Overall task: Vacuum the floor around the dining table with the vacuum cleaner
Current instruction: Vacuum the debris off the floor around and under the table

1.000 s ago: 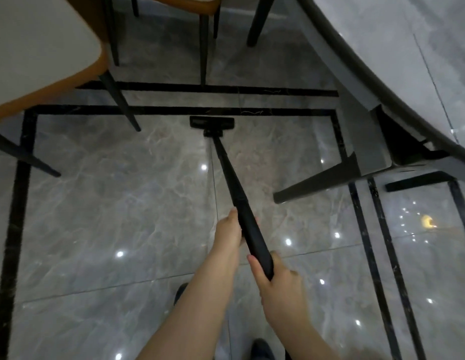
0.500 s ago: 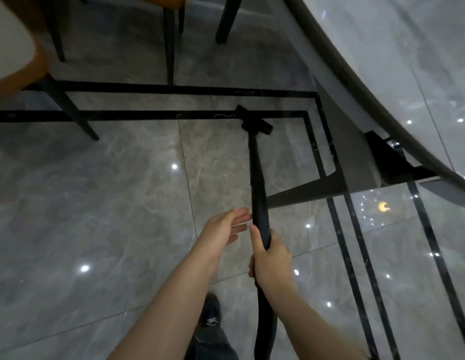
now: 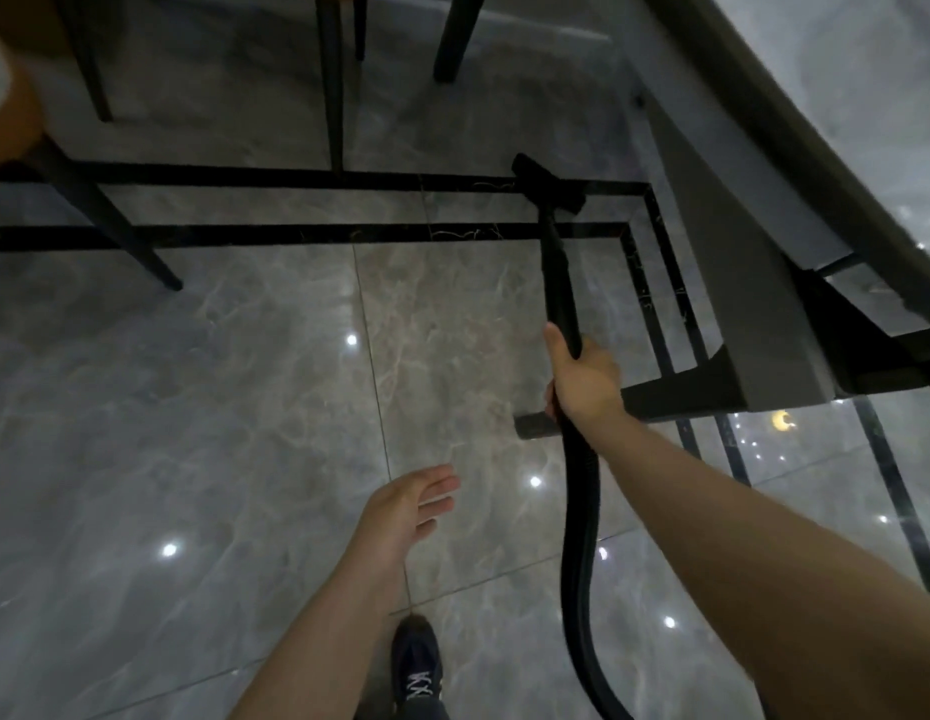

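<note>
The black vacuum wand [image 3: 556, 283] slants up to its flat floor head [image 3: 548, 184], which rests on the black tile border close to the dining table's grey leg [image 3: 738, 283]. My right hand [image 3: 582, 379] is shut around the wand's lower end, where the ribbed black hose [image 3: 582, 553] curves down past my right forearm. My left hand [image 3: 406, 514] hangs free over the grey marble floor [image 3: 219, 433], fingers apart, holding nothing. The grey table top [image 3: 842, 96] fills the upper right corner.
An orange-edged chair [image 3: 11, 96] with black legs [image 3: 135, 246] stands at the upper left, and more black chair legs [image 3: 330, 80] rise at the top middle. The table's dark foot [image 3: 660, 402] stretches along the floor by my right hand. My dark shoe [image 3: 416, 662] shows below.
My left hand has let go of the wand and dropped away to the lower left. The floor head has slid to the right and farther out, toward the table leg.
</note>
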Available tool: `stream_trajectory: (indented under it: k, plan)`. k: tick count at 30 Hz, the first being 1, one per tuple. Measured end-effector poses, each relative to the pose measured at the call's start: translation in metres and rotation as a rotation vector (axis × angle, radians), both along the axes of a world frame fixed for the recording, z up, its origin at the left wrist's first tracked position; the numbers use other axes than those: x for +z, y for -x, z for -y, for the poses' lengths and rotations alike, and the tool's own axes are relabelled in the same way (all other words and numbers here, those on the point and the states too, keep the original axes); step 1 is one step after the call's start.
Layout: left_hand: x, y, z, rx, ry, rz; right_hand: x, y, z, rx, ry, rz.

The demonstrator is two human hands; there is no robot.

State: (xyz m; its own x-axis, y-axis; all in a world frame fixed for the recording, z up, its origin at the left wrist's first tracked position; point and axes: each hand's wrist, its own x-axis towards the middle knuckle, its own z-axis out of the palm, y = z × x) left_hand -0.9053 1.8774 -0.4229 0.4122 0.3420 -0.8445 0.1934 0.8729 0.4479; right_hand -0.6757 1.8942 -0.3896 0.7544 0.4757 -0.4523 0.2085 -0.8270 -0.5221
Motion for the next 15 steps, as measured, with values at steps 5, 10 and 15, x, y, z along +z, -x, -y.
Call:
stream_trajectory:
  k: [5,10,15]
  plan:
    - [-0.011,-0.028,-0.011,0.031,-0.008,0.035,0.001,0.077,0.061,0.011,-0.073,-0.105]
    - [0.002,-0.083,-0.036,-0.001,-0.080,0.251,-0.014,0.050,0.039,-0.050,-0.128,-0.106]
    - [0.008,-0.140,-0.077,-0.012,-0.069,0.410,-0.026,-0.007,-0.009,-0.093,-0.147,-0.103]
